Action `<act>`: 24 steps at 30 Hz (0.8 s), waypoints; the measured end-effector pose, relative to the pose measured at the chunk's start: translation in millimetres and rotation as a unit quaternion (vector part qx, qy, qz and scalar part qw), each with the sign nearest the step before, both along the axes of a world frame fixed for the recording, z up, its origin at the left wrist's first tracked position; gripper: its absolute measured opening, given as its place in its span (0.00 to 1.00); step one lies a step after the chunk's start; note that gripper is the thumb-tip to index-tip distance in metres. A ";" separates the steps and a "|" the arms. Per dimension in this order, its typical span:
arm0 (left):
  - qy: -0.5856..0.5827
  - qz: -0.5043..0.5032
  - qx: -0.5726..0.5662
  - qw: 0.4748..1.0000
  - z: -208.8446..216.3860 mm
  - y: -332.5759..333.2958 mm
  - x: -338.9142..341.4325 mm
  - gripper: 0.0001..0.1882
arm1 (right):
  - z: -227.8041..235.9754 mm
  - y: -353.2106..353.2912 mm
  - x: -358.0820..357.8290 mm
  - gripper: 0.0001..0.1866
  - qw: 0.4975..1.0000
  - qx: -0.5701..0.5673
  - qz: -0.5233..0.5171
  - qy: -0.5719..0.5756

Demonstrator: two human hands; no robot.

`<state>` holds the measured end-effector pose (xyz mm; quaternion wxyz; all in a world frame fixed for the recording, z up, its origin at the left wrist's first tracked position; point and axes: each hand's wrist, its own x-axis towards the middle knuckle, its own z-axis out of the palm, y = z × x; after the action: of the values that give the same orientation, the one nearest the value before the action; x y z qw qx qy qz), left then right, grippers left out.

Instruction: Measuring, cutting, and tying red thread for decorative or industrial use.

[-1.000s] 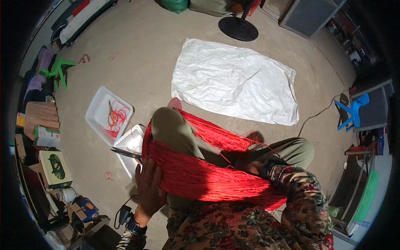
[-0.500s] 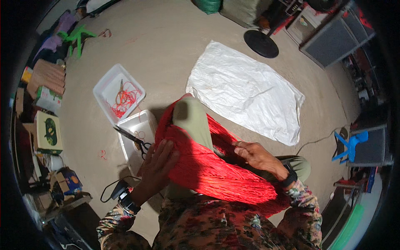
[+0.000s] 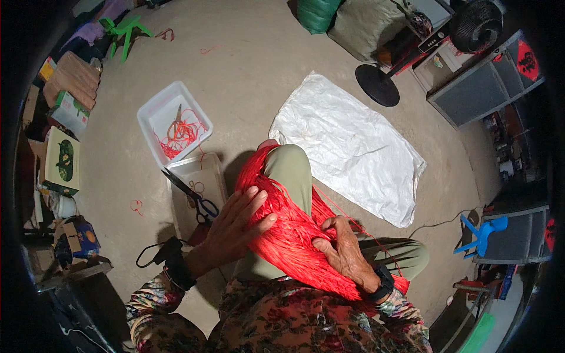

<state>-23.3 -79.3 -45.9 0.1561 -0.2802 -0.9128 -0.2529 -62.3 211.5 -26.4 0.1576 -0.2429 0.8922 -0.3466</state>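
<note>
A thick skein of red cord (image 3: 294, 247) lies over my lap and loops around my raised knee. My left hand (image 3: 238, 226) rests flat against the skein's left side, its fingers stretched out. On the right part of the skein, my right hand (image 3: 347, 256) has its fingers curled into the red strands, thumb a little apart from the index finger. One loose strand runs along the right side past that hand. Dark-handled scissors (image 3: 194, 195) lie across a shallow white tray (image 3: 222, 176), just left of my left hand.
A white tub (image 3: 147, 130) holds red cord scraps and another pair of scissors. Ahead, a white woven sack (image 3: 347, 147) lies flat on the floor. A standing fan (image 3: 376, 85), green stool (image 3: 126, 29) and blue stool (image 3: 482, 234) stand around; boxes line the left.
My right hand has shifted left and down along the skein, its fingers now curling into the strands. My left hand stays on the skein. The view has tilted slightly, showing more of the fan.
</note>
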 end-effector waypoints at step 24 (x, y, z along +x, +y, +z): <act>-0.013 -0.168 0.065 0.984 23.3 31.1 -83.1 0.22 | 4.1 21.2 13.9 0.26 0.661 -0.350 -0.038 -0.662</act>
<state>-106.4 -48.2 -22.6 0.1174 -0.4155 -0.8364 -0.3377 -48.5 232.7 -22.3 0.5971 0.0477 0.3735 -0.7083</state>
